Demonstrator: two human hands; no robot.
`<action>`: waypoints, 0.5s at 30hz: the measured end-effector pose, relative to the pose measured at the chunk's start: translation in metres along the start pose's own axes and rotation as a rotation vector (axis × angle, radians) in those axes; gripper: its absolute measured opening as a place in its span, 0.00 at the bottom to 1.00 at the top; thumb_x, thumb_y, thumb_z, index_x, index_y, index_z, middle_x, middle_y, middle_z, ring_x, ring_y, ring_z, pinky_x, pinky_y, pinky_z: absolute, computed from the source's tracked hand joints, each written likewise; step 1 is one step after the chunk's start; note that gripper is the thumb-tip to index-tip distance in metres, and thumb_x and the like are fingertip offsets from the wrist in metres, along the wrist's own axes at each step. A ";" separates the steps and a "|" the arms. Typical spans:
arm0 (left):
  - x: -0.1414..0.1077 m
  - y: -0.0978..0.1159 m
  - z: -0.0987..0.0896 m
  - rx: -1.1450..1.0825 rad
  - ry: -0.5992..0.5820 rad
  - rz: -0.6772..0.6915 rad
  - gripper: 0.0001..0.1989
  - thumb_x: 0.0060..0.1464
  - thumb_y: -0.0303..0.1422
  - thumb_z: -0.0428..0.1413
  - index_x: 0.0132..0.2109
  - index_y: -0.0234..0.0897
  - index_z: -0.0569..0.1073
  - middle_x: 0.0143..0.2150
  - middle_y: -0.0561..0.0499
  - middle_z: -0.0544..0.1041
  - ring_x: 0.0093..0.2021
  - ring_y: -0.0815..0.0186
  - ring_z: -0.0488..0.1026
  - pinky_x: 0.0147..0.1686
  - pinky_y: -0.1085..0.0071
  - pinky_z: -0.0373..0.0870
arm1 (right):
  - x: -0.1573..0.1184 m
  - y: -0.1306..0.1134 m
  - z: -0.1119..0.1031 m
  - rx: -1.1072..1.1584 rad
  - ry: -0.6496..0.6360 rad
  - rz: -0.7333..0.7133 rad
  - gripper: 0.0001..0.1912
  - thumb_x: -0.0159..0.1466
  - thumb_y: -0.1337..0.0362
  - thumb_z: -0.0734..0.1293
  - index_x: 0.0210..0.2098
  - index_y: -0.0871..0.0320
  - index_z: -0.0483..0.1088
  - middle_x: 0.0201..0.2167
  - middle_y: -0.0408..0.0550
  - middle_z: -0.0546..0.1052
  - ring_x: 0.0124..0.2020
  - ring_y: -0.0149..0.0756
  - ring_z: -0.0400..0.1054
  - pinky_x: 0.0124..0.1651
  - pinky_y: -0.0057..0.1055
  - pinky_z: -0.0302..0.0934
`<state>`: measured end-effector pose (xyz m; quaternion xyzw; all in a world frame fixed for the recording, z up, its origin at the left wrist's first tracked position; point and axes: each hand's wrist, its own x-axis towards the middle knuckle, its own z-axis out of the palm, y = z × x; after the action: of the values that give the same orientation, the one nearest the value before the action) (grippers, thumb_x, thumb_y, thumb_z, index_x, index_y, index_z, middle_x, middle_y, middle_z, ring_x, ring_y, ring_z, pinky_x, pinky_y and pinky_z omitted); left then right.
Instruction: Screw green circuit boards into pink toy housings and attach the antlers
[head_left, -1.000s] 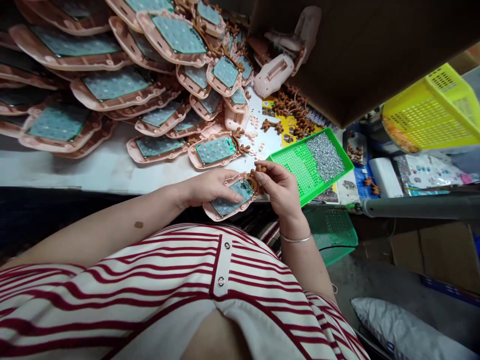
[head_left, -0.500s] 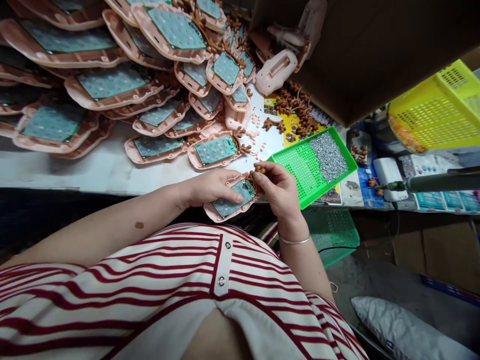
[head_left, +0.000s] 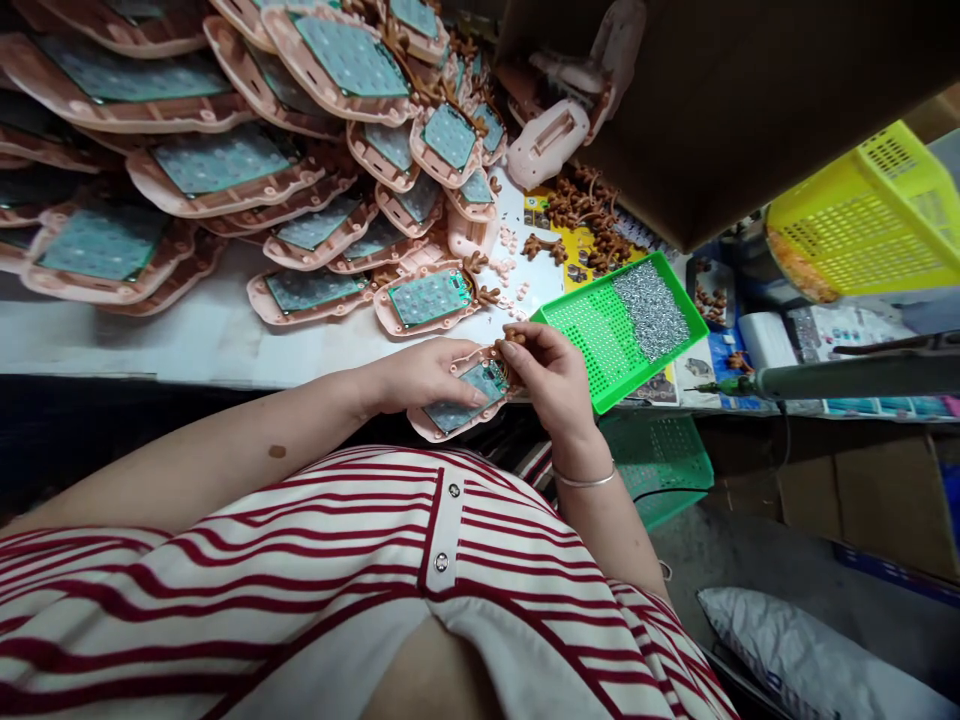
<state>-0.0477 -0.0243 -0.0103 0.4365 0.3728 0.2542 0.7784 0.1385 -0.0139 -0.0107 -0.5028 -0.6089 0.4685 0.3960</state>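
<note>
My left hand (head_left: 424,372) is closed around a pink plastic casing half (head_left: 429,428), its thumb lying across the blue-green circuit board (head_left: 469,402) inside. At the casing's upper right end, my right hand (head_left: 555,378) pinches a brown antler-shaped piece (head_left: 514,333) between thumb and fingers. Whether that piece is seated in the casing is hidden by the fingertips. Just beyond my hands, a similar casing with a board (head_left: 427,300) lies on the white table (head_left: 322,350), brown antler pieces at its end.
Stacked pink casings (head_left: 225,170) fill the left. A green basket (head_left: 559,318) of small silvery screws (head_left: 652,310) sits right of my hands. Behind it are piled brown antler pieces (head_left: 581,210). An electric screwdriver (head_left: 832,382) hangs at right, below a yellow basket (head_left: 862,230).
The screwdriver has swung leftward. Both hands keep nearly the same hold, with the right fingers shifting slightly at the brown piece. The whole view has moved a little.
</note>
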 end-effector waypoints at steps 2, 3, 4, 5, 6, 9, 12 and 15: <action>-0.001 0.000 0.000 -0.054 -0.011 -0.030 0.19 0.40 0.30 0.66 0.42 0.32 0.74 0.35 0.51 0.79 0.32 0.66 0.74 0.35 0.70 0.69 | -0.001 0.005 0.000 0.189 0.015 0.089 0.19 0.61 0.47 0.70 0.45 0.51 0.75 0.36 0.43 0.77 0.33 0.30 0.70 0.38 0.31 0.67; -0.001 -0.001 0.000 -0.081 -0.005 -0.039 0.19 0.40 0.30 0.66 0.41 0.32 0.73 0.35 0.50 0.79 0.32 0.66 0.74 0.34 0.70 0.69 | -0.002 0.008 -0.001 0.245 0.039 0.107 0.21 0.62 0.45 0.69 0.47 0.51 0.74 0.37 0.43 0.77 0.33 0.29 0.70 0.38 0.30 0.68; -0.001 -0.001 -0.001 -0.107 0.003 -0.042 0.19 0.40 0.29 0.66 0.41 0.32 0.73 0.35 0.50 0.79 0.31 0.67 0.74 0.33 0.71 0.69 | -0.004 0.010 -0.001 0.276 0.062 0.116 0.22 0.62 0.43 0.67 0.48 0.50 0.74 0.38 0.43 0.78 0.33 0.28 0.70 0.39 0.30 0.68; -0.001 -0.002 -0.001 -0.128 0.007 -0.039 0.19 0.40 0.29 0.66 0.41 0.32 0.73 0.35 0.50 0.80 0.31 0.67 0.74 0.33 0.71 0.69 | -0.006 0.012 -0.001 0.284 0.067 0.126 0.22 0.63 0.43 0.67 0.48 0.50 0.73 0.39 0.44 0.78 0.34 0.28 0.70 0.39 0.30 0.68; 0.000 -0.003 -0.001 -0.143 0.009 -0.035 0.19 0.39 0.29 0.66 0.41 0.32 0.73 0.35 0.50 0.80 0.31 0.67 0.75 0.33 0.71 0.69 | -0.008 0.014 0.000 0.273 0.059 0.138 0.22 0.62 0.43 0.67 0.48 0.50 0.73 0.39 0.44 0.78 0.34 0.28 0.71 0.40 0.30 0.69; 0.001 -0.005 0.000 -0.148 0.000 -0.018 0.18 0.40 0.29 0.66 0.41 0.32 0.73 0.34 0.50 0.80 0.31 0.67 0.75 0.33 0.71 0.70 | -0.012 0.016 0.001 0.233 0.053 0.164 0.22 0.59 0.46 0.71 0.47 0.51 0.73 0.37 0.43 0.78 0.35 0.29 0.71 0.41 0.30 0.69; 0.000 -0.004 0.000 -0.120 0.011 0.000 0.19 0.40 0.31 0.66 0.42 0.32 0.74 0.35 0.49 0.79 0.32 0.66 0.75 0.33 0.70 0.70 | -0.012 0.017 0.001 0.321 0.095 0.178 0.22 0.60 0.45 0.71 0.47 0.51 0.73 0.36 0.41 0.76 0.33 0.27 0.70 0.37 0.27 0.68; -0.007 0.004 -0.006 -0.019 0.111 0.101 0.24 0.39 0.32 0.67 0.45 0.33 0.74 0.41 0.47 0.80 0.39 0.62 0.76 0.40 0.68 0.71 | -0.010 0.017 0.000 0.357 0.077 0.181 0.21 0.60 0.44 0.70 0.44 0.52 0.73 0.32 0.40 0.75 0.30 0.26 0.70 0.35 0.27 0.68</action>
<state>-0.0566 -0.0244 -0.0067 0.4325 0.3904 0.3206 0.7468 0.1443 -0.0230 -0.0278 -0.4951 -0.4528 0.5830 0.4581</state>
